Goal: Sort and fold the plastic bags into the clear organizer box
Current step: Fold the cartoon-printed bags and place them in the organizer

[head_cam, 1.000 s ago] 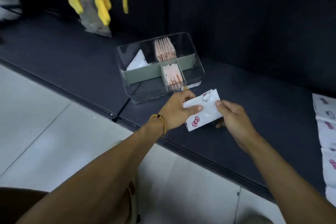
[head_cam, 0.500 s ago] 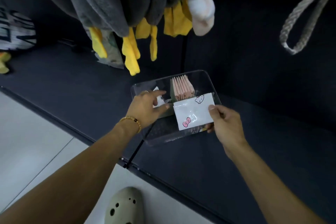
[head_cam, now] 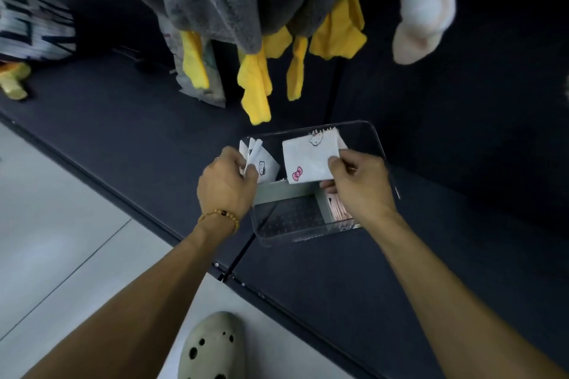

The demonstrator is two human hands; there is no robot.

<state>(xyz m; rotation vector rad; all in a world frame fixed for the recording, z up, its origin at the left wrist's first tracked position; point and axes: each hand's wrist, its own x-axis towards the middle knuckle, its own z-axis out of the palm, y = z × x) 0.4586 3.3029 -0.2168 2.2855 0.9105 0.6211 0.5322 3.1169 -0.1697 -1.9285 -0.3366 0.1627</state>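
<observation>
Sitting on dark mat (head_cam: 123, 132), organizer box (head_cam: 377, 144), L grip (head_cam: 226, 181) pinching white bags (head_cam: 261, 164), R grip (head_cam: 358, 181) pinching folded bag (head_cam: 308, 154)

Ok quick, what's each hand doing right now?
Left hand: pinching the folded white bags in the organizer box.
Right hand: pinching a folded white bag with a pink bow over the box.

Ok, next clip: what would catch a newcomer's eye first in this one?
Probably the white folded bag with a pink bow, pinched in the right hand over the clear box at centre. Beside it, the left hand grips white bags in the box's far-left compartment. Above hang bright yellow socks and a white plush.
</observation>
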